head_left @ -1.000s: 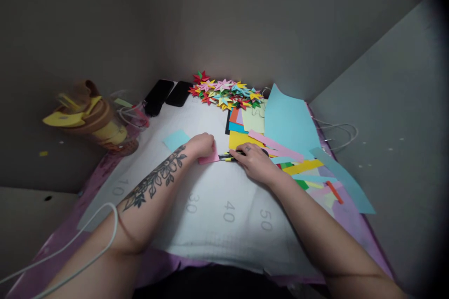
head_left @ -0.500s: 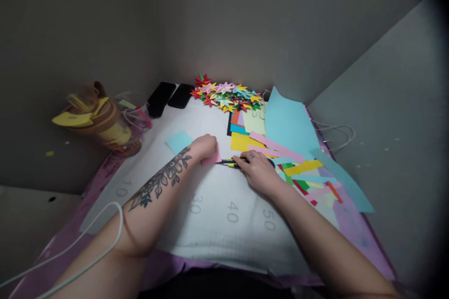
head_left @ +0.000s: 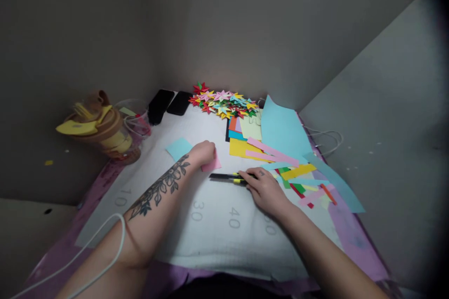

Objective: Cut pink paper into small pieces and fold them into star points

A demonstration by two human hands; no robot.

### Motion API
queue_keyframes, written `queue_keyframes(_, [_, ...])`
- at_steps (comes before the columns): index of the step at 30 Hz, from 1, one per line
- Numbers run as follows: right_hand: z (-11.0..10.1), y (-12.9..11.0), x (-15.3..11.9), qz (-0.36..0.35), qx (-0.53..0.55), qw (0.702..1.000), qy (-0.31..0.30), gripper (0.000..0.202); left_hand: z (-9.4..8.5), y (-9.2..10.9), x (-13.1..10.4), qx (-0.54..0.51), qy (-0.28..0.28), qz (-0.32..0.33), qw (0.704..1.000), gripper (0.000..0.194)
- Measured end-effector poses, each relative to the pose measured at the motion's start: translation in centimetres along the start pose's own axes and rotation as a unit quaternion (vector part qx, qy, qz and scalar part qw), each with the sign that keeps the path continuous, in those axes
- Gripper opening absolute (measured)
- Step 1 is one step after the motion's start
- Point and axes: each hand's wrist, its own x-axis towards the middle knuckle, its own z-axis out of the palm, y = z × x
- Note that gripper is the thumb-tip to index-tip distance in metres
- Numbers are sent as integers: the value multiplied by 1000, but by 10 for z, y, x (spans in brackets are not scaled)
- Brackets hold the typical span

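Note:
My left hand (head_left: 204, 152) is closed at the edge of a small pink paper piece (head_left: 212, 163), its fingers curled with the tips hidden. A light blue paper piece (head_left: 178, 148) lies beside that wrist. In my right hand (head_left: 264, 189) is a pair of black and yellow scissors (head_left: 224, 177). The blades point left, apart from the pink paper and just in front of it. My fingers cover much of the handle.
Folded paper stars (head_left: 224, 103) are heaped at the back, near two black phones (head_left: 180, 103). Coloured strips (head_left: 298, 171) and a large blue sheet (head_left: 284, 126) lie right. A lidded cup (head_left: 117, 142) stands left. A white cable (head_left: 122, 233) crosses my left forearm.
My right hand has drawn the scissors back from the pink paper, toward me. The blades, apart before, now look closed together. My left hand stays on the paper.

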Motion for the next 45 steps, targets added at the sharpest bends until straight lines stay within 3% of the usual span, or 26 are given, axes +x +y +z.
queue_keyframes(6, [3,33,-8,96,-20,991,94,40,4,-13,-9,-69,86,43,993,21])
queue_keyframes(13, [15,37,-2,105,-39,987,115,39,-8,-14,-28,-118,195,102,968,24])
queue_keyframes(18, [11,36,-2,102,-47,988,104,38,-6,-14,-29,-67,141,74,985,31])
queue_keyframes(24, [8,32,-1,106,-46,989,90,38,-2,-17,-25,-47,119,32,991,32])
queue_keyframes(35, [8,21,5,100,-25,992,66,38,-3,-18,-23,-70,106,13,992,28])
queue_keyframes(45, [6,-8,18,67,-43,996,38,39,3,-21,-20,-77,114,18,990,19])
